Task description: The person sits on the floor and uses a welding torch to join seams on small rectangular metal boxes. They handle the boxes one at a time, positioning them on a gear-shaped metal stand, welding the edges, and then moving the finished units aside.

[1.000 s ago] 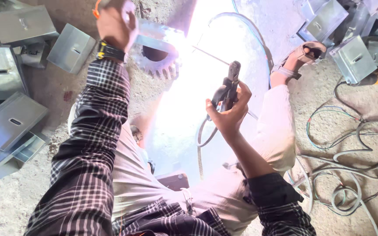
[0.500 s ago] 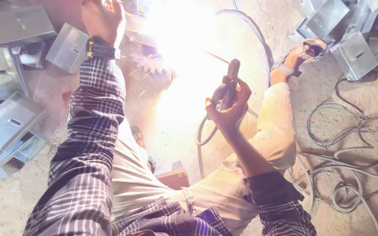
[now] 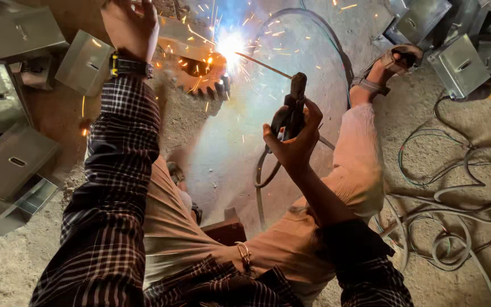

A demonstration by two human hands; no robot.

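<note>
Grey sheet-metal boxes [image 3: 12, 156] lie scattered left, tangled cables [image 3: 456, 210] right, on sandy ground [image 3: 7, 267].

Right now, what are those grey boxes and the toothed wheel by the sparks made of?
The grey boxes look like thin sheet metal, probably steel: flat folded sides, sharp edges, dull silver shine. The toothed wheel looks like heavy metal too; sparks fly where the rod touches it. The right hand grips the rod's holder; its handle may be plastic or rubber, hard to tell.
</note>
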